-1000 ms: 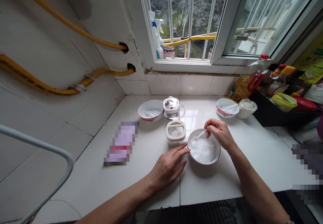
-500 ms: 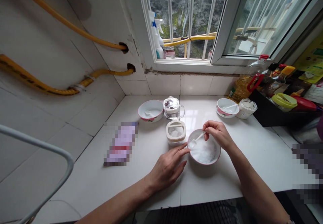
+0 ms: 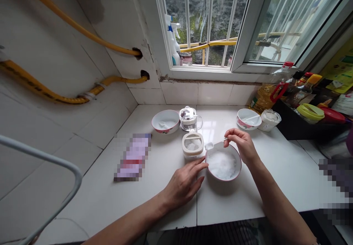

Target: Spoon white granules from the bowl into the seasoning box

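A small white spoon (image 3: 214, 145) is pinched by its handle in my right hand (image 3: 242, 145). Its bowl end is above the left rim of a white bowl (image 3: 239, 166) with a pink edge. White granules (image 3: 223, 164) lie inside that bowl. My left hand (image 3: 184, 181) lies on the counter with its fingers stretched out, fingertips at the bowl's left rim and close to the seasoning jar. This seasoning jar (image 3: 193, 150) has a cream rim and its clear lid tipped back, with white contents. Whether the spoon carries granules I cannot tell.
Behind stand a flowered bowl (image 3: 165, 121) with a spoon in it and a clear lidded jar (image 3: 188, 117). Back right are a smaller flowered bowl (image 3: 248, 121), a closed jar (image 3: 269, 120) and an oil bottle (image 3: 266, 94). A purple packet (image 3: 135, 156) lies at left.
The white spoon has risen out of the bowl of granules and tilted flatter, its end now near the rim by the jar. My right hand moved slightly up; my left hand stayed put.
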`<state>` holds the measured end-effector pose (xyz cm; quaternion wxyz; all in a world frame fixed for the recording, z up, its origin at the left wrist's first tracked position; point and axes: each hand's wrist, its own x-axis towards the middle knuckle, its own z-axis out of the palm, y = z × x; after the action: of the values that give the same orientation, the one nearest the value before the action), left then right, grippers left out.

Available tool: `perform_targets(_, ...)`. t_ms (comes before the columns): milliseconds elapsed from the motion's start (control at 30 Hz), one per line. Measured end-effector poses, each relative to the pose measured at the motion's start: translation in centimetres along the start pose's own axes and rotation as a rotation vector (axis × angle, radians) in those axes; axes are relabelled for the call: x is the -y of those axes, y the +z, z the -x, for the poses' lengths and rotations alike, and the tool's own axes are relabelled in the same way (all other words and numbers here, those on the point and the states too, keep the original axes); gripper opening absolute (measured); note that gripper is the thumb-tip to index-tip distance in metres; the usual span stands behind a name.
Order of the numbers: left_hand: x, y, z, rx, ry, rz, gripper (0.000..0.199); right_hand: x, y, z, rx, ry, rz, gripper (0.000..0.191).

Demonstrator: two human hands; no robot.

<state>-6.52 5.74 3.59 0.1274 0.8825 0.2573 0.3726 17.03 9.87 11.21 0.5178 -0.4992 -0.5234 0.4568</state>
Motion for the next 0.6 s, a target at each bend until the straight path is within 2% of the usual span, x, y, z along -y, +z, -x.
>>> perform_targets(133,0.0,0.1,0.1,-0.002,-0.011,-0.001,0.036,-0.1,1.4,1.0,-0.03,-0.202,0.097,0.012)
perform_targets(233,0.1,0.2,0.2,0.004,-0.009,0.007,0.037,-0.3,2.3,1.5,0.025,-0.529,0.383,0.008)
perform_targets(300,0.2,0.2,0.3,0.008,-0.01,0.009,0.038,-0.5,2.6,1.6,0.102,-0.768,0.583,0.015)
perform_targets(367,0.2,0.2,0.3,0.007,-0.01,0.008,0.038,-0.4,2.6,1.6,0.136,-0.911,0.685,0.02)
perform_targets(467,0.1,0.2,0.2,0.001,-0.007,0.009,0.038,-0.1,2.1,1.6,0.067,-0.935,0.641,0.02)
perform_targets(600,0.1,0.1,0.2,0.002,-0.016,0.003,0.037,0.2,0.7,1.6,-0.089,-0.756,0.525,0.015)
